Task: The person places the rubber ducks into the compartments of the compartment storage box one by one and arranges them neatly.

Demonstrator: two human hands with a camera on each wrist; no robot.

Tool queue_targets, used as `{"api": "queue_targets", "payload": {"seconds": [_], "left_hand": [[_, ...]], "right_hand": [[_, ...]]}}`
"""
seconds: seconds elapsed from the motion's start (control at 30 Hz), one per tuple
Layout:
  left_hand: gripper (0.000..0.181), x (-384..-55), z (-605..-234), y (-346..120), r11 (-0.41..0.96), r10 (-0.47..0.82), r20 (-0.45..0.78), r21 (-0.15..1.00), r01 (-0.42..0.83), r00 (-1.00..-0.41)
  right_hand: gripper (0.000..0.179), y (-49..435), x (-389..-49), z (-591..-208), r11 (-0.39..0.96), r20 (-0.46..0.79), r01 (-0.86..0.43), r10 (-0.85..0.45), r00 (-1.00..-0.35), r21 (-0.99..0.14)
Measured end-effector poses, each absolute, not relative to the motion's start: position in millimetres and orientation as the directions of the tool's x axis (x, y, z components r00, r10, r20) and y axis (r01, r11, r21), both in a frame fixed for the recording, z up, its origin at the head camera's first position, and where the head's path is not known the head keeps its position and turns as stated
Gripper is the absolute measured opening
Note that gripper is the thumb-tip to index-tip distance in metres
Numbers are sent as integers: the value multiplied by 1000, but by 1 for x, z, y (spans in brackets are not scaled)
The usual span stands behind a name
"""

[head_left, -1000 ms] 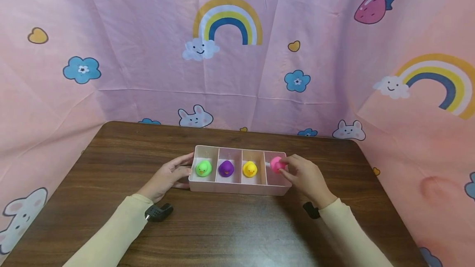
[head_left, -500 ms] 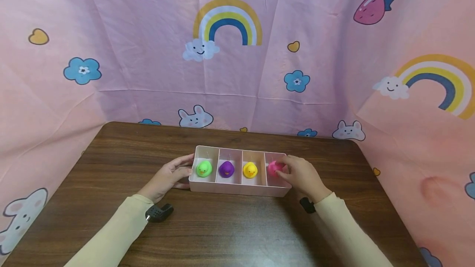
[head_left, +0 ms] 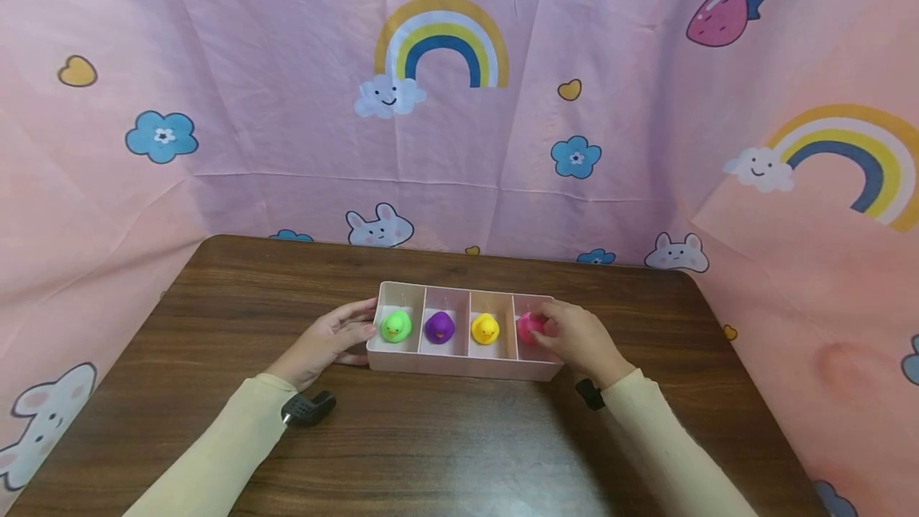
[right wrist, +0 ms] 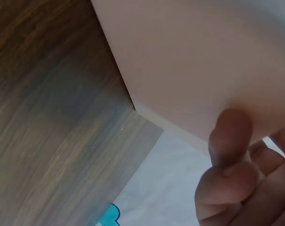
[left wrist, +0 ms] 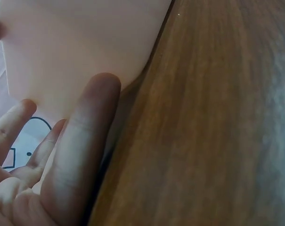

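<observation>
A pale pink box [head_left: 463, 368] with a row of compartments stands on the table. My left hand [head_left: 323, 347] lies at the box's left end, its thumb [left wrist: 81, 155] and fingertips against the end wall in the left wrist view. My right hand [head_left: 585, 341] reaches over the right end and pinches a pink rubber duck [head_left: 528, 329] inside the rightmost compartment; the hand partly hides it. In the right wrist view the curled fingers [right wrist: 232, 136] are right at the box's end wall, and the duck is out of sight.
A green duck [head_left: 396, 327], a purple duck [head_left: 439, 328] and a yellow duck [head_left: 485, 329] sit in the other compartments, one in each. The brown wooden table [head_left: 445, 453] ends at a printed cloth backdrop [head_left: 287, 86] behind and beside it.
The right hand has shifted slightly left and lowered the pink duck deeper into the rightmost compartment. The left hand and the box stay nearly where they were.
</observation>
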State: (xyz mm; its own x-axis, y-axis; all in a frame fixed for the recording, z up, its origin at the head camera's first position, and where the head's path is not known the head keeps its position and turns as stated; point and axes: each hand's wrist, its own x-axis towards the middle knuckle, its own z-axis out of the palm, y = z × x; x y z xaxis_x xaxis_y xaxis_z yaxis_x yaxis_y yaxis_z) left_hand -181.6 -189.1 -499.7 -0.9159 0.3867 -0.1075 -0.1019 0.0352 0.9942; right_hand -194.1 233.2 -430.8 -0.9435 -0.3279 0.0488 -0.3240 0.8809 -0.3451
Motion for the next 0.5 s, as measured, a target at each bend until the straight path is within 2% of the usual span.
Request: {"api": "queue_targets", "payload": {"seconds": [0.23, 0.5], "left_hand": [[68, -185, -502, -190, 35, 377, -116, 993, -111, -919], [66, -177, -507, -192, 52, 373, -138, 990, -128, -918]], "right_hand": [[33, 231, -200, -433, 896, 30, -317, -324, -945, -309], [36, 229, -199, -438, 910, -51, -289, -317, -947, -298]]}}
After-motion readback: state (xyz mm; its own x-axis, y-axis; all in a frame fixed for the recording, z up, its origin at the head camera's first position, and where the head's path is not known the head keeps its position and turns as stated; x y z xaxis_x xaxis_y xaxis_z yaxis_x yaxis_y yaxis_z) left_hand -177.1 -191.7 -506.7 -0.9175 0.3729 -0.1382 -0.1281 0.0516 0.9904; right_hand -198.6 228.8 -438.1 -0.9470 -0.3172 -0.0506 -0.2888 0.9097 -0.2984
